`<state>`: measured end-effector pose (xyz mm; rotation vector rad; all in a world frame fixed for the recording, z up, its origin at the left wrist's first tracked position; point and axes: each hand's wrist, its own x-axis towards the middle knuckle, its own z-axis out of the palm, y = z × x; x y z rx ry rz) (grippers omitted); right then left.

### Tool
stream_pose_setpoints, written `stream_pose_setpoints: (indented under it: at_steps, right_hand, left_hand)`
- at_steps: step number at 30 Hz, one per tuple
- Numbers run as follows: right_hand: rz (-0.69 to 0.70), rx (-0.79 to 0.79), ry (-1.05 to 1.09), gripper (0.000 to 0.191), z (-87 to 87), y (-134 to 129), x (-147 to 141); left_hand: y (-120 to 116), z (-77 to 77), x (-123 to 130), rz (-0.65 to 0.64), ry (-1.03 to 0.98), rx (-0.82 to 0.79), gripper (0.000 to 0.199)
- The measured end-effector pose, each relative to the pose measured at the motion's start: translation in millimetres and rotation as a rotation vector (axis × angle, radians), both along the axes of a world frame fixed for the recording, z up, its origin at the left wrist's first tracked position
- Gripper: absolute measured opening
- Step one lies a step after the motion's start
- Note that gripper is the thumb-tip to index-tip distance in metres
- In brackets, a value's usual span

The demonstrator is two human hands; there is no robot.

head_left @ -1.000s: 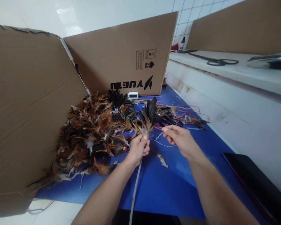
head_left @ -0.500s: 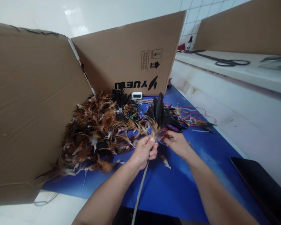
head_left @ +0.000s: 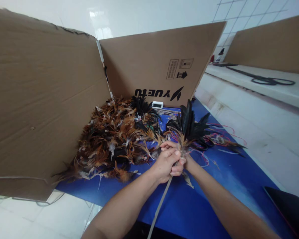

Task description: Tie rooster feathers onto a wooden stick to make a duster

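My left hand (head_left: 169,164) is closed around the upper part of a thin pale stick (head_left: 159,209), which slants down to the bottom edge. Black feathers (head_left: 188,122) with brown ones at their base fan out above my fingers. My right hand (head_left: 170,144) reaches round behind the feather base and my left hand; only some fingers show past it, and whether they grip anything is hidden. A large heap of brown and black feathers (head_left: 109,132) lies to the left of my hands on the blue tabletop (head_left: 189,212).
Cardboard panels (head_left: 144,63) stand left and behind, with a small white digital device (head_left: 157,105) at their foot. Red string (head_left: 229,129) lies right of the feathers. Scissors (head_left: 271,80) rest on the right ledge; a dark flat object (head_left: 286,205) is at lower right.
My right hand has moved left, from beside the bundle to behind it and my left hand. The view has shifted, so most things appear further right.
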<state>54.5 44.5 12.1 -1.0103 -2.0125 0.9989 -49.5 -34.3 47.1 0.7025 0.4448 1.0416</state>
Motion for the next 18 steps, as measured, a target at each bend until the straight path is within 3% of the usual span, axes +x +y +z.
stream_pose_setpoints:
  at_steps: [6,11,14,18]
  right_hand:
    - [-0.199,0.108,-0.316,0.015,1.3,21.0,-38.0]
    - [-0.316,0.134,-0.372,0.009,-3.7,27.9,-52.2]
    - [-0.320,0.123,-0.361,0.001,-3.3,30.6,-54.4]
    - [-0.294,0.078,-0.266,0.006,3.6,37.5,-52.9]
  left_hand:
    - [1.9,-1.6,-3.1,-0.016,-0.053,0.007,0.043]
    - [6.7,-9.2,-3.7,0.001,-0.073,0.010,0.042]
    - [8.3,-11.2,-4.2,0.002,-0.082,0.017,0.042]
    - [8.5,-9.8,-5.5,0.004,-0.085,0.026,0.041]
